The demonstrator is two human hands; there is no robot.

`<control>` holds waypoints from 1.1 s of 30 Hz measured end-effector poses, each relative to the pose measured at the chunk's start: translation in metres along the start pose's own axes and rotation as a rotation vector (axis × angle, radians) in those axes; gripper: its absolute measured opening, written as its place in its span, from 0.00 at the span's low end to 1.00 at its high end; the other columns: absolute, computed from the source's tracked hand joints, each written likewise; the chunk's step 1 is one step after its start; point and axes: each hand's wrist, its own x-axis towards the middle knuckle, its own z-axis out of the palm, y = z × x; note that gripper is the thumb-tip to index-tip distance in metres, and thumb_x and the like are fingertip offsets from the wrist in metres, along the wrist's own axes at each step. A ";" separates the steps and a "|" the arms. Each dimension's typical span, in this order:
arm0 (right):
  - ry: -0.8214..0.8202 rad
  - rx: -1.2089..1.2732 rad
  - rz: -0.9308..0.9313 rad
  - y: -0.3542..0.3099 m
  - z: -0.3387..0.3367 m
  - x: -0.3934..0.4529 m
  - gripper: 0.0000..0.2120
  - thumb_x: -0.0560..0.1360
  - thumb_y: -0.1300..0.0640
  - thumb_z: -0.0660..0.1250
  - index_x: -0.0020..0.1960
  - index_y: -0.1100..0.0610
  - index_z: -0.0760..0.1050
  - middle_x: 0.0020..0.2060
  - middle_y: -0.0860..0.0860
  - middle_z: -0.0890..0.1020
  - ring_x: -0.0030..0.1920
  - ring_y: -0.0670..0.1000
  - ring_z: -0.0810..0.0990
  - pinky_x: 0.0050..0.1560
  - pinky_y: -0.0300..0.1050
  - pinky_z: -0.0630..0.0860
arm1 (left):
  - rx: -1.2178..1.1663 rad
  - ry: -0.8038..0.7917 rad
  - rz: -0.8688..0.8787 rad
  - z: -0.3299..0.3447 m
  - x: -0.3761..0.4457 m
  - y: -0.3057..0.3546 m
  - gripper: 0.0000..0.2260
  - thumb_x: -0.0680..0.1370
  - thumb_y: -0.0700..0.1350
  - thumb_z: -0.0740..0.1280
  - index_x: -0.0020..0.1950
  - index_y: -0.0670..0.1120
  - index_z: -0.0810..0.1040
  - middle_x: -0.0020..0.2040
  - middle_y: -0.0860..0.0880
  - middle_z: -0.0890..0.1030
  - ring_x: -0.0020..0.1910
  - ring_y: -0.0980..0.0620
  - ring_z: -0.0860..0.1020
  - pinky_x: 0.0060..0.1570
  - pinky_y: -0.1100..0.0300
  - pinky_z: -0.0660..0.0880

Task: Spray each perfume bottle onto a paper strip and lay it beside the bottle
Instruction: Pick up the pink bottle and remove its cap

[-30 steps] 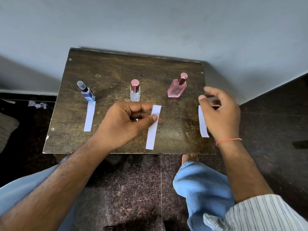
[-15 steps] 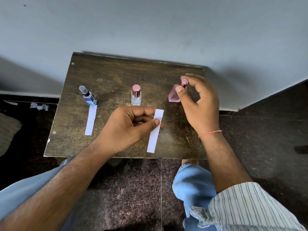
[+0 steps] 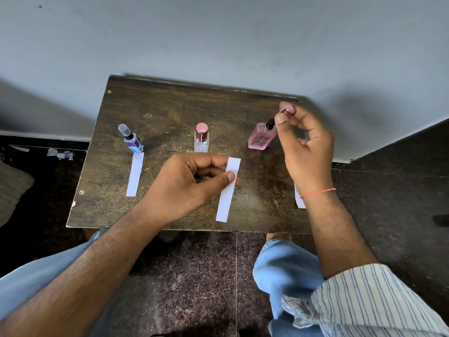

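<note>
Blue bottle (image 3: 133, 142): I see it upright at the left of the dark worktop (image 3: 170, 113), capped, with a white strip (image 3: 134, 174) lying flat just in front of it.
Clear bottle (image 3: 201, 138): standing at centre, its rose cap on, just behind my left hand.
Left hand (image 3: 187, 188): thumb and curled fingers pinch a second paper strip (image 3: 228, 190) near its top; the strip hangs toward the worktop's near edge.
Pink bottle (image 3: 262, 138): right of centre, uncapped, its dark spray nozzle exposed.
Right hand (image 3: 306, 147): fingertips pinch the bottle's rose cap (image 3: 288, 110) just above and right of the nozzle.
Third strip (image 3: 299, 199): at the worktop's right edge, mostly hidden by my right wrist.
</note>
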 end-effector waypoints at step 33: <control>-0.278 -0.698 -0.117 0.005 -0.015 0.004 0.24 0.70 0.35 0.79 0.64 0.39 0.81 0.75 0.32 0.72 0.76 0.51 0.66 0.71 0.81 0.58 | 0.039 0.008 0.032 -0.006 -0.001 -0.004 0.09 0.79 0.39 0.76 0.58 0.46 0.89 0.47 0.50 0.91 0.40 0.63 0.85 0.36 0.73 0.75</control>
